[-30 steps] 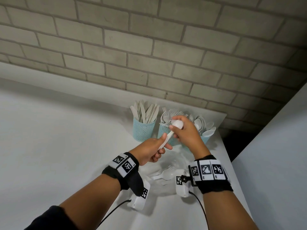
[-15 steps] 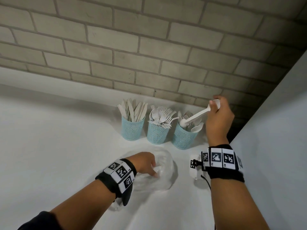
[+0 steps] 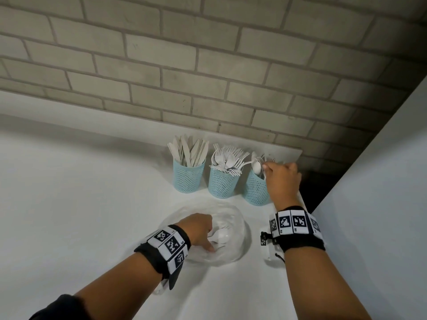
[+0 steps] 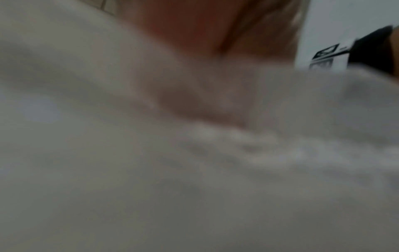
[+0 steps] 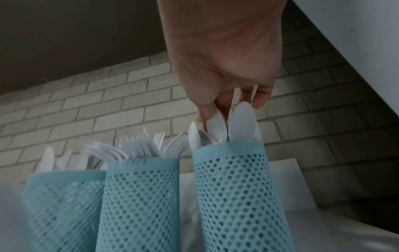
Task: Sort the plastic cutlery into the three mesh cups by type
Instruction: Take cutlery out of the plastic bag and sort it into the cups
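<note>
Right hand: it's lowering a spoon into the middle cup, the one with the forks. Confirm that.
Not the middle cup. The right hand is putting the spoon into the right cup, the one with spoons; the forks stand in the middle cup. The right wrist view shows it, and the head view agrees.

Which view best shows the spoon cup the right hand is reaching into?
Right wrist: the spoon cup fills the frame, with the right hand on the spoon bowls. Head shows the cup small and partly hidden behind that hand. Left wrist is only blur.
</note>
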Tool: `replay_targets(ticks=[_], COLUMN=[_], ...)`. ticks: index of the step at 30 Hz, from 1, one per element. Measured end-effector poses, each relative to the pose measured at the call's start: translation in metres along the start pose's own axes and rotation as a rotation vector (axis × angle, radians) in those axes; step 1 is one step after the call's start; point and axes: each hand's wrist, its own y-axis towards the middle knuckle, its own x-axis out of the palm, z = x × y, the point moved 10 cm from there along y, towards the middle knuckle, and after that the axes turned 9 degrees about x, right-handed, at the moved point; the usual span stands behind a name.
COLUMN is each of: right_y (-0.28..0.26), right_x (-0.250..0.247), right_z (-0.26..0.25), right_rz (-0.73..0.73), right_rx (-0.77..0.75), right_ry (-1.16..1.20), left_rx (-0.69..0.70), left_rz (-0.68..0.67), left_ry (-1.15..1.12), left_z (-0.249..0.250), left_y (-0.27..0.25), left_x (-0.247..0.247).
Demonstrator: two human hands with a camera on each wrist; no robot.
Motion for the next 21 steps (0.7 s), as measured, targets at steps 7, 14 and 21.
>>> replay_targets(ticks=[7,14,21], right_y=[-0.021,-0.1,-0.129], right_x=[-0.036,0.038,0.073], right_z=[-0.031,-0.061,-0.031], right_rz=[-0.006,-0.796,-0.892], right_rx=[-0.122,-0.223,-0.114], right_ry=[0.534,0.232,-0.071], left_rx=[-0.024,-0.028,-0.014], left_rz=[-0.011,-0.019,0.024], left_ry=[-0.008,0.007,0.04], left_z=[-0.001,0.005,0.001], left_y=[-0.005,-0.01,-0.011], left_x=[0.001,0.004,0.01])
